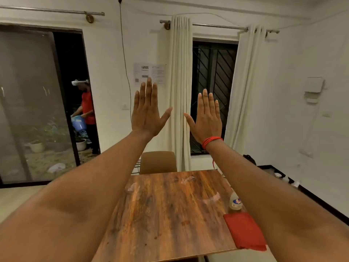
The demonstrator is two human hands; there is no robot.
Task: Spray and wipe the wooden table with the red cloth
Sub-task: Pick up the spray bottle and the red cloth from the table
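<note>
I hold my left hand point(146, 112) and right hand point(206, 120) raised, palms outward, fingers spread, gripping nothing. The red cloth point(244, 230) lies folded at the wooden desk's point(166, 210) right edge, beside a spray bottle point(235, 202).

No legible text anywhere. Printed sheets point(149, 73) taped to the wall: lines of type, dark blocks and what looks like a QR code, all too small and blurred to read. Blue-and-red label on the bottle point(235, 201) at the table's right edge: also unreadable.
</note>
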